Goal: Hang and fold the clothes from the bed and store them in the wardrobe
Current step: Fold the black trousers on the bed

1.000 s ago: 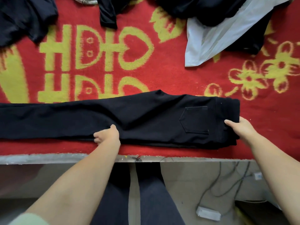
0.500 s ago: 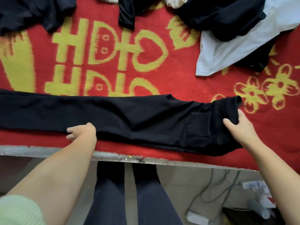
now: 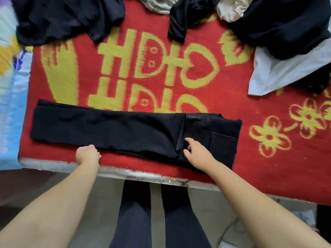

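Note:
Black trousers lie lengthwise across the near part of the red and yellow blanket. Their waist end is folded over to the left, and a back pocket shows near the right fold. My right hand rests on the waistband edge with fingers spread. My left hand sits at the trousers' near edge with fingers curled, touching the hem of the fabric. Whether it grips the cloth is hidden.
Dark garments are heaped at the back left, back middle and back right. A white garment and beige cloth lie among them. A pale patterned sheet is at left. The bed edge runs just below my hands.
My right hand has carried the waist end over to the left and now rests on it. My left hand stayed at the near edge. The view has shifted, showing the trousers' left end.

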Action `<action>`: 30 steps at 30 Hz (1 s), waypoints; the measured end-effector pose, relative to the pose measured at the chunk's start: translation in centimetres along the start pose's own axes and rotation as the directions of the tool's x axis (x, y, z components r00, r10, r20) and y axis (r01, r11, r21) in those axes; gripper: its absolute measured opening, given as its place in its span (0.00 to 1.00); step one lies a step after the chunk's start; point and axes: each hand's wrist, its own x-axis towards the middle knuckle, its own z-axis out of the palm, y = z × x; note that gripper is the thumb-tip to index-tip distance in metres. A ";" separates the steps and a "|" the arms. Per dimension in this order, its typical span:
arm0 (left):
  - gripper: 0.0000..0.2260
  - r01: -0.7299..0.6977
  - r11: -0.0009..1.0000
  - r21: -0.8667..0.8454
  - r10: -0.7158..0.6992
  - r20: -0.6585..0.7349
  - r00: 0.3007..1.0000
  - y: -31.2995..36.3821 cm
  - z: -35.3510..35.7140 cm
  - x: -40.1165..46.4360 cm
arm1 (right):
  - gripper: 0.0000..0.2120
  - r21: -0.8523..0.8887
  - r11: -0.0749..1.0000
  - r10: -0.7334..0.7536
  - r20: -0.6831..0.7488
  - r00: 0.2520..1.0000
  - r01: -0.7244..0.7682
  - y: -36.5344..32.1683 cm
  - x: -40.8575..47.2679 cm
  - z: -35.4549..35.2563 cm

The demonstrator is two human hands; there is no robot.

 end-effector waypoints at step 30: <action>0.14 -0.493 0.605 0.625 0.555 0.112 0.824 9.8 -13.4 18.2 | 0.26 -0.375 0.926 -0.006 0.084 0.996 0.037 -18.5 4.4 10.0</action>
